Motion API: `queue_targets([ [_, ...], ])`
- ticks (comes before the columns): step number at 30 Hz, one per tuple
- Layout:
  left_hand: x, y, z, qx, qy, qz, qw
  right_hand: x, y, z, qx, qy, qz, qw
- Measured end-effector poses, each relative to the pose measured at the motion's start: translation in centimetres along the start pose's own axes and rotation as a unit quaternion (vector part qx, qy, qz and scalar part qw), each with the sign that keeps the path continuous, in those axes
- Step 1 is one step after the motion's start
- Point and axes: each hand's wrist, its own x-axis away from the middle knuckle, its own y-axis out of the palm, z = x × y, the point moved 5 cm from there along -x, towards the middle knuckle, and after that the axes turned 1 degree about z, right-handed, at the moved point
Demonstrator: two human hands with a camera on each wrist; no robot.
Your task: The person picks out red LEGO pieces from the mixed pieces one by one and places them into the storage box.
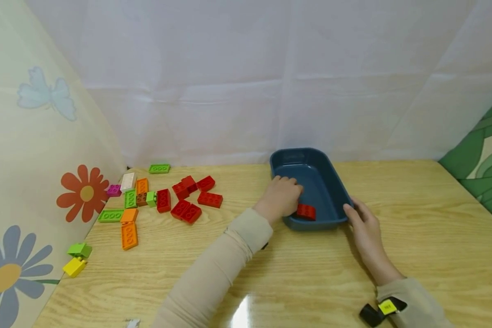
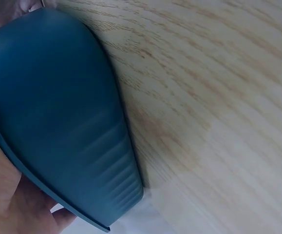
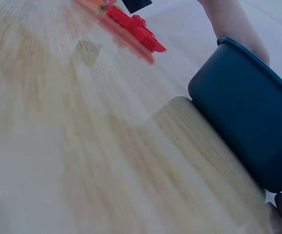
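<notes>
A deep blue plastic tray point(image 1: 321, 182) stands on the wooden table near the back. Over its left wall reaches my left hand point(image 1: 280, 197), fingers bent down inside; what the fingertips hold, if anything, is hidden. Right beside that hand, a red toy brick point(image 1: 306, 212) lies in the tray's near left corner. In the left wrist view, the left hand point(image 2: 14, 204) is next to the rim and the tray wall point(image 2: 58, 97) fills much of the picture. My right hand point(image 1: 366, 232) grips the tray's near right corner, thumb at the rim and fingers along the outside.
Several red bricks point(image 1: 210, 199) lie left of the tray. Farther left are orange bricks point(image 1: 129, 235), green bricks point(image 1: 111, 215), a white brick point(image 1: 128, 182) and a magenta brick point(image 1: 114, 190). A yellow brick point(image 1: 74, 267) sits by the left panel. White cloth point(image 1: 213, 114) hangs behind the table.
</notes>
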Motion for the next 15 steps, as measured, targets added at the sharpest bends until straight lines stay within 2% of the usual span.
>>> queue_targets([
  [4,0.1,0.0,0.0,0.007,0.004,0.007,0.9999,0.1,0.0,-0.1,0.015,0.001,-0.002,1.000],
  [8,0.3,-0.3,0.3,0.001,0.021,0.020,0.9996,0.2,-0.1,-0.1,0.023,-0.001,-0.002,1.000],
  [12,0.5,-0.7,0.3,-0.006,0.039,0.051,0.9979,0.2,-0.1,-0.2,0.027,-0.005,-0.004,1.000],
  [15,0.8,-1.5,0.1,0.001,0.039,0.083,0.9958,0.3,0.0,-0.2,0.027,-0.007,-0.005,1.000],
])
